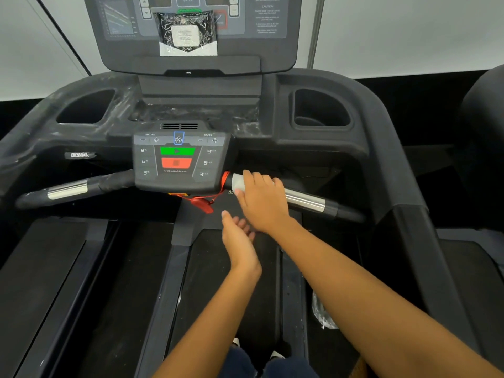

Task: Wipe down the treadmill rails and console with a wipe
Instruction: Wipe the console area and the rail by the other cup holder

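My right hand (261,200) grips the right handlebar rail (305,201) just beside the button console (178,162), with a white wipe (238,182) wrapped round the bar under its fingers. My left hand (237,236) hovers below it over the belt, fingers relaxed and holding nothing. The left handlebar rail (68,189) sticks out from the console's other side, untouched. A wipe packet (186,32) leans on the upper display console (196,31).
A red safety key and cord (203,204) hang under the button console. Cup holders sit at left (87,106) and right (321,109). The outer side rail (403,186) runs down the right. A crumpled plastic piece (323,313) lies by the belt.
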Tool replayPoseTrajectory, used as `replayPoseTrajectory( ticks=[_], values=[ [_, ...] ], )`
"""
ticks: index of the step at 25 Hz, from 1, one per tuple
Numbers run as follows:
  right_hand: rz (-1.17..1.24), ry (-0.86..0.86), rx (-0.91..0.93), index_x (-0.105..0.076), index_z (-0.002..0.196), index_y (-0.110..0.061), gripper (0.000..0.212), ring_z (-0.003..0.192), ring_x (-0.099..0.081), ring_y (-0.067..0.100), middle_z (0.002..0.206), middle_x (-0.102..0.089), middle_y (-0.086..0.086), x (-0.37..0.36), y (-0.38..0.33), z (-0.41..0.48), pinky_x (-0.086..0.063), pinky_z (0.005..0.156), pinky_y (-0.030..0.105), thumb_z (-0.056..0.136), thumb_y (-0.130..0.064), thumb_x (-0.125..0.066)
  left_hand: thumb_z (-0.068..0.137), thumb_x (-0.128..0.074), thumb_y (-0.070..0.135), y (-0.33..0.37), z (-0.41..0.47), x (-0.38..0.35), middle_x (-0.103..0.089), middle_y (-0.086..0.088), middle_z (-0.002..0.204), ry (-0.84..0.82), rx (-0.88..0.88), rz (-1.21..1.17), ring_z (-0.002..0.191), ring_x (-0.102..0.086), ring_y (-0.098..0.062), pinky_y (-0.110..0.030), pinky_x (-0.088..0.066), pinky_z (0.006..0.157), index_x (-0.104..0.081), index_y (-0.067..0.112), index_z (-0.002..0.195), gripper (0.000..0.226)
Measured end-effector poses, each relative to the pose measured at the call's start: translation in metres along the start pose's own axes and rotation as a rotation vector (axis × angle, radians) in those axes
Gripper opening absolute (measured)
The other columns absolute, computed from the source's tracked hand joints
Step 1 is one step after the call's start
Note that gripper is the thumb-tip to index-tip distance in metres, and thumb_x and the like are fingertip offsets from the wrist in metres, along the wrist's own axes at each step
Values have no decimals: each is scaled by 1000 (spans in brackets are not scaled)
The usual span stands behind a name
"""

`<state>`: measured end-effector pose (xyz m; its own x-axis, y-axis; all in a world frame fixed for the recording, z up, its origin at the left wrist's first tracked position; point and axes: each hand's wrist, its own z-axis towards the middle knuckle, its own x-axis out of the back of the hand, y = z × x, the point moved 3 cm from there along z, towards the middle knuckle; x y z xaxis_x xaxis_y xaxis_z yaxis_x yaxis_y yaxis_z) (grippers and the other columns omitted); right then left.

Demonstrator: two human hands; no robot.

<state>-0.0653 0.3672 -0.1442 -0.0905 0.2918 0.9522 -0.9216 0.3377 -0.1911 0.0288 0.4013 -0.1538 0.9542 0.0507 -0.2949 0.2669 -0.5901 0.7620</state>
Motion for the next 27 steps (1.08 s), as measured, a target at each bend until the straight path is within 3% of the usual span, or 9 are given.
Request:
replayPoseTrajectory(
  ticks=[5,9,13,16,19,21,23,25,27],
  values=[
    [-206,65,-101,-58,88,-13,18,61,-58,25,73,-59,6,13,29,-6,-36,55,33,85,-29,-66,94,-47,17,53,19,-21,-66,7,96,-102,-668,491,94,-58,-9,-23,-43,83,-65,20,93,19],
    [-110,68,-443,-59,76,-16,48,63,-57,23,68,-59,1,19,43,-17,-39,66,35,97,-49,-32,92,-46,14,74,45,-57,-63,5,105,-375,-1116,1091,104,-50,-14,-27,-41,91,-67,16,102,23],
    [-17,31,-180,-61,88,-16,24,73,-60,25,78,-62,2,11,-13,6,-41,69,38,87,-35,-45,87,-49,6,101,62,-62,-65,-2,106,-429,-1393,1213,106,-51,-19,-30,-41,93,-68,9,105,25],
    [-106,47,-88,-62,91,-16,39,66,-60,25,75,-63,2,2,12,-2,-43,60,36,92,-43,-34,85,-50,5,140,78,-54,-64,-4,109,-340,-1496,1236,108,-52,-22,-29,-39,94,-67,8,107,27],
    [-199,-4,-235,-59,83,-13,21,56,-60,30,66,-62,6,17,55,-23,-49,52,37,92,-29,-50,87,-50,10,175,104,-39,-61,-7,118,-189,-1532,1311,113,-51,-27,-33,-37,98,-65,8,113,30],
    [-34,14,-528,-62,96,-7,22,72,-64,36,80,-66,15,32,61,-13,-52,63,39,96,-26,-51,92,-47,18,191,126,-29,-56,-8,130,-93,-1457,1419,123,-46,-28,-38,-33,104,-59,9,124,36],
    [368,328,-848,-65,100,-5,47,89,-64,36,92,-68,18,52,43,22,-49,73,39,103,-38,-32,97,-41,26,199,144,-24,-51,-7,138,-49,-1349,1518,132,-39,-28,-44,-23,112,-52,11,133,41],
    [614,560,-789,-66,98,-7,51,86,-64,29,89,-68,14,68,15,65,-45,68,33,104,-39,-27,99,-38,31,203,153,-24,-52,-6,136,-67,-1322,1575,132,-39,-27,-47,-16,115,-51,13,134,42],
    [562,538,-498,-65,100,-8,44,85,-62,26,92,-68,14,71,-4,105,-43,68,35,103,-35,-30,98,-38,33,206,158,-28,-58,-6,127,-102,-1331,1578,123,-46,-28,-46,-17,115,-55,14,127,39]
  ],
)
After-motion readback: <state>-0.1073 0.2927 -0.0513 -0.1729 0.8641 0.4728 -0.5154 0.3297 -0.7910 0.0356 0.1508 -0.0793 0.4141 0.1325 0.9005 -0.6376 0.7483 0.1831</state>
